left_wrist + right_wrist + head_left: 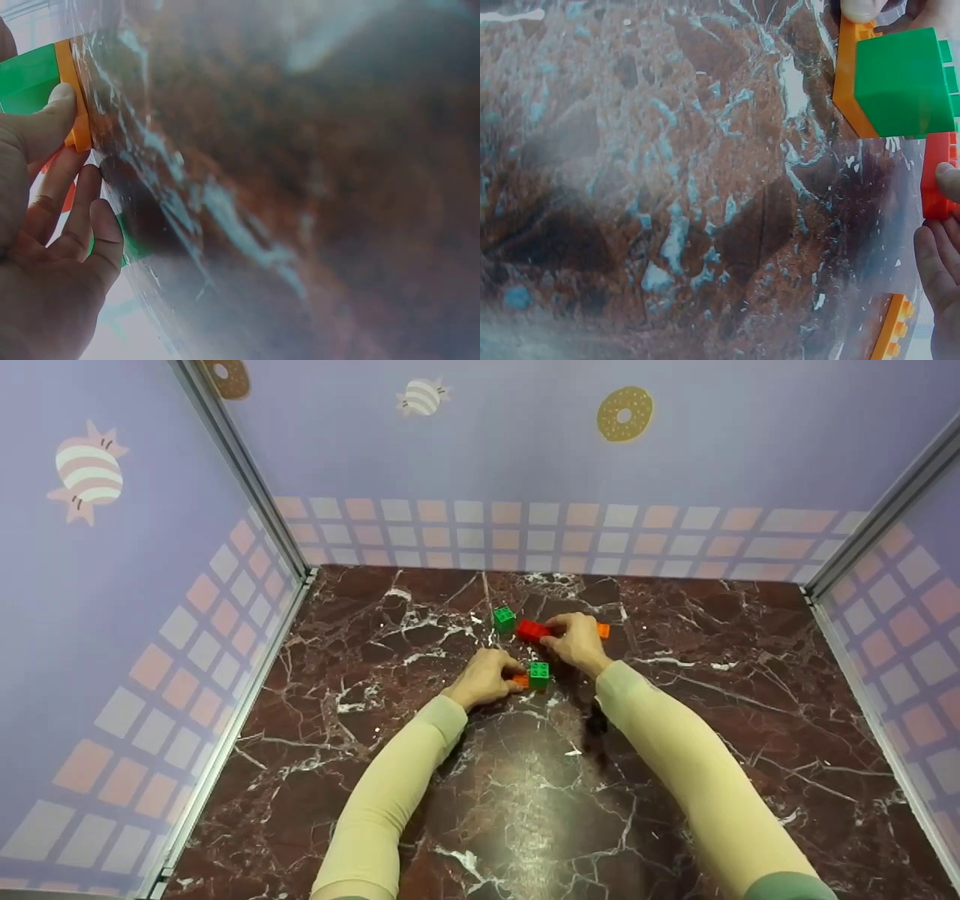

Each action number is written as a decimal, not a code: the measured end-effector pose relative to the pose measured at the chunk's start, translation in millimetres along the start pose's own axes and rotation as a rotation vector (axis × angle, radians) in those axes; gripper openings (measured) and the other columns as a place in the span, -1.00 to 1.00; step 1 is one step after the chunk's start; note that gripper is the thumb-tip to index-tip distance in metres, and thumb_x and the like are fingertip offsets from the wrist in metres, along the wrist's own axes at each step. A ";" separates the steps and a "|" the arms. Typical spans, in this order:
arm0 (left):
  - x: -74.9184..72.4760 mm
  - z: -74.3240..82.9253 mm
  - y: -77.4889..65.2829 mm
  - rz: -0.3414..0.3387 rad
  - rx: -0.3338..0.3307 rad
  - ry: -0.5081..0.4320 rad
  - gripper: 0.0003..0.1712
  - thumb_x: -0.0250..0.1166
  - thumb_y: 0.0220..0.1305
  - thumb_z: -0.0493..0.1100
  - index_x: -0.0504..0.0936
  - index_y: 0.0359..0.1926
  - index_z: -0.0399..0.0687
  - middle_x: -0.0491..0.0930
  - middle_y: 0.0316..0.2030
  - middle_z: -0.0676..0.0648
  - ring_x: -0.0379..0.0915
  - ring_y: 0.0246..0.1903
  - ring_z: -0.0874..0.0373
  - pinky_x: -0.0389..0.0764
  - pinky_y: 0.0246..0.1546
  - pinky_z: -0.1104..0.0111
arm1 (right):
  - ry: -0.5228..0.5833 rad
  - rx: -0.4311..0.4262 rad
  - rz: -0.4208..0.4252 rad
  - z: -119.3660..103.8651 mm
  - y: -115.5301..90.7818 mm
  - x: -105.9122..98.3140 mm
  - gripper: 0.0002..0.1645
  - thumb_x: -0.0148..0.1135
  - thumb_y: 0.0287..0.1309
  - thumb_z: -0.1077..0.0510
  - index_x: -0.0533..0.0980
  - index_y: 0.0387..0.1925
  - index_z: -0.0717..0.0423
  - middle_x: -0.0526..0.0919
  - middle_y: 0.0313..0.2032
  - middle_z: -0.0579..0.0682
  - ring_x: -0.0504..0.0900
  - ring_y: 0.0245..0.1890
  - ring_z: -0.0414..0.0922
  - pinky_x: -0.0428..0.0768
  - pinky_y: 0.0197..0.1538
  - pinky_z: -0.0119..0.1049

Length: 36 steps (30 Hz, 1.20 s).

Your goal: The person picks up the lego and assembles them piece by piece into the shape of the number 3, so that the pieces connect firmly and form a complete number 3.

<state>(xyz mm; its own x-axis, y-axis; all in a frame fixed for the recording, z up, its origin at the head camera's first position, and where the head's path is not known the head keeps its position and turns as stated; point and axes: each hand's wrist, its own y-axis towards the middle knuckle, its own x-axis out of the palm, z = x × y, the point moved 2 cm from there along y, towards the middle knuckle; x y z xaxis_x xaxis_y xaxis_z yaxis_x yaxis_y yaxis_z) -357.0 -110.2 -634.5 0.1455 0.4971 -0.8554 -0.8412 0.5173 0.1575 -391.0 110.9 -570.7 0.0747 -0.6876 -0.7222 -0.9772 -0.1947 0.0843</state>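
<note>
My left hand (484, 676) pinches the left end of a flat orange brick (520, 680) at the middle of the table. A taller green brick (538, 675) sits on the right end of that orange brick. In the left wrist view the thumb lies along the orange brick (67, 82) beside the green one (30, 79). Just beyond, my right hand (577, 639) grips a red brick (531, 631) by its right end, thumb and fingers on opposite sides. In the right wrist view this red brick (933, 187) shows behind the green one (900, 86).
A second green brick (504, 619) stands behind, left of the red one. Another orange brick (603, 631) lies right of my right hand, partly hidden by it. Dark red marble-patterned table (750, 697); lilac panels (487, 450) rise at the back and both sides.
</note>
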 end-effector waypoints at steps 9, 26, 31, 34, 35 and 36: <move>-34.0 46.7 -12.8 -0.042 -0.050 -0.004 -0.71 0.62 0.29 -0.19 0.94 0.03 -0.05 0.93 -0.09 -0.07 0.82 -0.07 -0.10 0.77 0.10 0.01 | -0.021 -0.028 0.001 -2.7 -3.6 -5.4 -0.61 0.59 0.35 0.12 0.82 0.14 0.20 0.90 0.11 0.20 0.81 0.24 0.21 0.72 0.38 0.11; -25.1 37.2 -10.6 -0.045 0.056 0.076 -0.68 0.57 0.35 -0.12 0.92 0.08 -0.08 0.86 -0.13 -0.13 0.76 -0.13 -0.14 0.73 0.01 -0.01 | 0.029 -0.092 0.025 -14.2 -16.7 -14.2 -0.63 0.59 0.33 0.16 0.83 0.12 0.21 0.91 0.06 0.20 0.87 0.13 0.19 0.78 0.27 0.11; -22.5 31.8 -9.8 -0.026 0.060 0.070 -0.63 0.56 0.37 -0.09 0.90 0.14 -0.08 0.90 -0.03 -0.10 0.81 -0.02 -0.10 0.76 0.11 0.05 | 0.049 -0.090 0.021 -14.3 -20.2 -15.0 -0.65 0.58 0.35 0.19 0.83 0.11 0.22 0.92 0.03 0.22 0.91 0.05 0.16 0.83 0.14 0.09; -30.4 41.4 -12.4 -0.033 0.016 0.027 -0.65 0.49 0.46 -0.12 0.88 0.18 -0.13 0.90 0.05 -0.18 0.83 0.07 -0.18 0.76 0.20 -0.03 | 0.063 -0.094 0.018 -14.7 -21.5 -15.0 -0.65 0.57 0.34 0.21 0.82 0.11 0.22 0.92 0.03 0.23 0.91 0.04 0.16 0.84 0.13 0.08; -34.2 45.5 -13.2 -0.040 -0.004 0.007 -0.65 0.47 0.49 -0.12 0.87 0.19 -0.16 0.89 0.08 -0.21 0.83 0.10 -0.21 0.76 0.24 -0.07 | 0.070 -0.096 0.016 -15.0 -22.0 -15.2 -0.65 0.57 0.34 0.21 0.82 0.12 0.23 0.92 0.03 0.23 0.91 0.04 0.16 0.84 0.13 0.08; -34.7 45.6 -13.4 -0.033 -0.021 -0.004 -0.65 0.44 0.53 -0.11 0.86 0.20 -0.17 0.89 0.10 -0.23 0.83 0.12 -0.22 0.76 0.26 -0.07 | 0.074 -0.098 0.012 -15.5 -22.4 -15.4 -0.65 0.57 0.34 0.22 0.82 0.12 0.23 0.92 0.03 0.24 0.91 0.04 0.16 0.85 0.13 0.09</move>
<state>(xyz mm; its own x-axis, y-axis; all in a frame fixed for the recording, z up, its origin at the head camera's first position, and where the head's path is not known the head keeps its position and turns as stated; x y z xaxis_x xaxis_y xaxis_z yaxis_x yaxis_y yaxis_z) -327.0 -102.6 -584.4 0.1752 0.4829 -0.8580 -0.8465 0.5189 0.1192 -367.2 115.1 -550.9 0.0806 -0.7394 -0.6684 -0.9543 -0.2508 0.1624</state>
